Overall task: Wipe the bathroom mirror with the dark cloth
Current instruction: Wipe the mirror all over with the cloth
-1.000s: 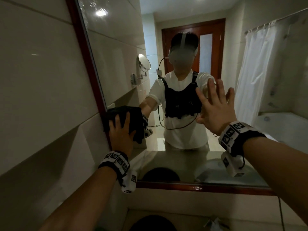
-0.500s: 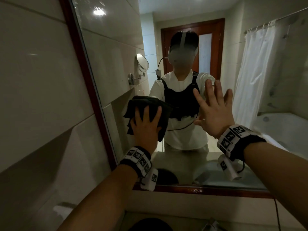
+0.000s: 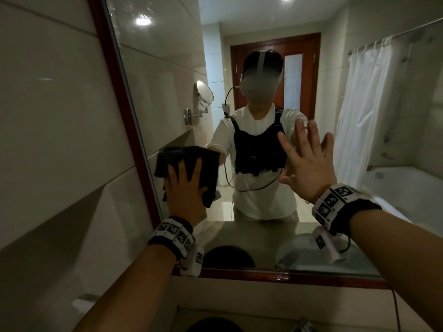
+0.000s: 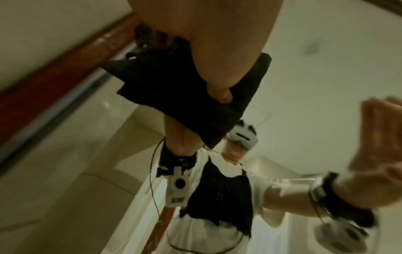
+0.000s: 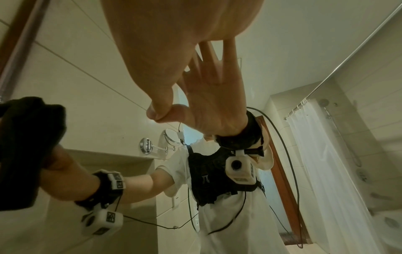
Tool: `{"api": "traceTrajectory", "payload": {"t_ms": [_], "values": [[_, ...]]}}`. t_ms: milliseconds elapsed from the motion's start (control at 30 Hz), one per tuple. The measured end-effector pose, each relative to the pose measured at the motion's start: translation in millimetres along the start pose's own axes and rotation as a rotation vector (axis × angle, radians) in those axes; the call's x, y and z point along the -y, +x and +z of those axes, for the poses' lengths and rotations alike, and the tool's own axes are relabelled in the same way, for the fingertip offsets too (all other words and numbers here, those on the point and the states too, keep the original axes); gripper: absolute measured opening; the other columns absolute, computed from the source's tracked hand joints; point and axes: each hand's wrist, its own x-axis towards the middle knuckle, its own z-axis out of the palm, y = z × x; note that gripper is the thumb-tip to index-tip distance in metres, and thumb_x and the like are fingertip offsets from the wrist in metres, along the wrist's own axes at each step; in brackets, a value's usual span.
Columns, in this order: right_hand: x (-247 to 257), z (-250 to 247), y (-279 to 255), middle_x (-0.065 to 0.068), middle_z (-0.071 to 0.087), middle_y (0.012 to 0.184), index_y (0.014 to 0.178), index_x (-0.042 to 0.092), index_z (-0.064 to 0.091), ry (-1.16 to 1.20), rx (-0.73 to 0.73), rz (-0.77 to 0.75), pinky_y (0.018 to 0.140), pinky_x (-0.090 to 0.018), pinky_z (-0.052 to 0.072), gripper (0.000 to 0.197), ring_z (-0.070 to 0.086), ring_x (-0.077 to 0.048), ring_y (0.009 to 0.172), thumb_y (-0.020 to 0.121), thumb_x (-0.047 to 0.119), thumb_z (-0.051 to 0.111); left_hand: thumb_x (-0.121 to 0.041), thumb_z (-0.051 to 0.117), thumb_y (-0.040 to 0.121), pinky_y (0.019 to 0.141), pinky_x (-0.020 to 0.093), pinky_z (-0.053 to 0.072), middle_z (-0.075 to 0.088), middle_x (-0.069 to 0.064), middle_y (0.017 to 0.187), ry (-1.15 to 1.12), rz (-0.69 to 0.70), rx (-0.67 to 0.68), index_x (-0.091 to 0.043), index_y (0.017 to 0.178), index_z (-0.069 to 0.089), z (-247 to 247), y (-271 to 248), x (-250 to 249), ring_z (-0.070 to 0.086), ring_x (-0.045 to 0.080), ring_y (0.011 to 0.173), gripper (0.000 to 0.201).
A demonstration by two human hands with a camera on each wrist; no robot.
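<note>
Right now the left hand point(image 3: 184, 188) presses the dark cloth point(image 3: 189, 164) flat against the bathroom mirror point(image 3: 167, 80), fingers spread straight over the fabric, low on the glass and just beside the mirror's red-brown wooden frame point(image 3: 115, 75) on its left side. In the left wrist view the thumb lies across the bunched folds, so the cloth point(image 4: 189, 96) looks pinned by palm pressure and not gripped. The right hand point(image 3: 309, 164) is wide and holds nothing, fingers fanned; its thumb tip meets its own reflection in the right wrist view, so it seems to rest on the glass toward the middle of the mirror. The cloth is soft and limp, folded into a thick pad with loose corners hanging below the palm; it will probably slide easily over smooth glass but could creep out from under the hand unless pressure stays centred on the pad. The mirror is rigid and fragile, so firm, even pressure should suffice. Much of the glass farther from the frame probably remains to be wiped.
</note>
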Motion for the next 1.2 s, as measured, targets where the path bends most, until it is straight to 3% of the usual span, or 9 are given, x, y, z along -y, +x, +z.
{"api": "traceTrajectory", "payload": {"t_ms": [167,333,533,667,800,900,1033,1200], "values": [[-0.3,1.5,-0.3,-0.01,-0.021,0.163,0.157,0.033,0.001,0.005,-0.005,-0.004,0.115,-0.068,0.006,0.119,-0.017,-0.036,0.149,0.069,0.064,0.074,-0.03,0.072,0.083,0.101,0.062,0.037,0.023,0.027,0.154,-0.034,-0.153,0.053,-0.019,0.154,0.023,-7.3,1.2,39.3,0.02,0.053,0.139,0.087],[1.1,1.4,-0.3,-0.01,-0.02,0.163,0.157,0.033,0.001,0.006,-0.002,-0.002,0.116,-0.068,0.005,0.118,-0.018,-0.036,0.149,0.069,0.063,0.074,-0.027,0.072,0.085,0.112,0.058,0.024,0.017,0.025,0.157,-0.103,-0.167,0.068,-0.022,0.156,0.018,-10.5,4.8,37.6,0.011,0.051,0.142,0.089],[2.1,2.1,-1.2,-0.011,-0.019,0.163,0.157,0.033,0.003,0.009,-0.005,-0.004,0.115,-0.068,0.006,0.118,-0.017,-0.037,0.149,0.069,0.06,0.076,-0.028,0.068,0.087,0.109,0.063,0.028,0.02,0.025,0.155,-0.131,-0.189,0.012,-0.025,0.156,0.02,-14.0,12.4,23.6,0.016,0.053,0.139,0.084],[2.3,2.3,-0.4,-0.011,-0.018,0.163,0.157,0.033,0.003,0.004,-0.008,-0.001,0.115,-0.069,0.007,0.117,-0.016,-0.037,0.15,0.07,0.06,0.076,-0.035,0.061,0.091,0.106,0.066,0.03,0.022,0.025,0.155,-0.09,-0.116,-0.043,-0.028,0.155,0.02,-24.9,27.1,-2.8,0.018,0.053,0.139,0.077],[1.9,3.0,-0.9,-0.011,-0.02,0.163,0.157,0.033,0.001,0.006,-0.004,-0.004,0.114,-0.069,0.008,0.117,-0.017,-0.037,0.149,0.07,0.06,0.075,-0.045,0.05,0.091,0.111,0.065,0.022,0.013,0.016,0.158,-0.097,-0.021,-0.047,-0.037,0.154,0.012,-35.9,39.9,-52.7,0.007,0.045,0.145,0.074],[2.0,2.7,-1.6,-0.01,-0.021,0.163,0.157,0.033,0.001,0.011,0.0,-0.005,0.115,-0.068,0.007,0.116,-0.018,-0.036,0.149,0.071,0.061,0.074,-0.049,0.043,0.087,0.107,0.067,0.025,0.016,0.015,0.156,-0.083,0.084,-0.067,-0.037,0.153,0.015,-37.1,42.7,-83.4,0.009,0.044,0.145,0.072],[0.9,1.1,-2.6,-0.009,-0.021,0.163,0.157,0.033,0.001,0.027,-0.01,-0.008,0.116,-0.066,0.004,0.117,-0.017,-0.036,0.149,0.071,0.06,0.075,-0.047,0.055,0.089,0.106,0.065,0.032,0.019,0.015,0.157,-0.043,0.135,-0.083,-0.035,0.153,0.014,-35.4,43.8,-80.6,0.011,0.044,0.145,0.078],[1.3,-0.2,-3.1,-0.009,-0.021,0.163,0.157,0.034,0.0,0.03,-0.008,-0.012,0.117,-0.065,0.001,0.117,-0.017,-0.035,0.149,0.072,0.061,0.074,-0.046,0.054,0.089,0.11,0.062,0.026,0.021,0.015,0.157,-0.03,0.122,-0.064,-0.033,0.153,0.011,-38.2,43.5,-68.1,0.012,0.044,0.145,0.078]]}}
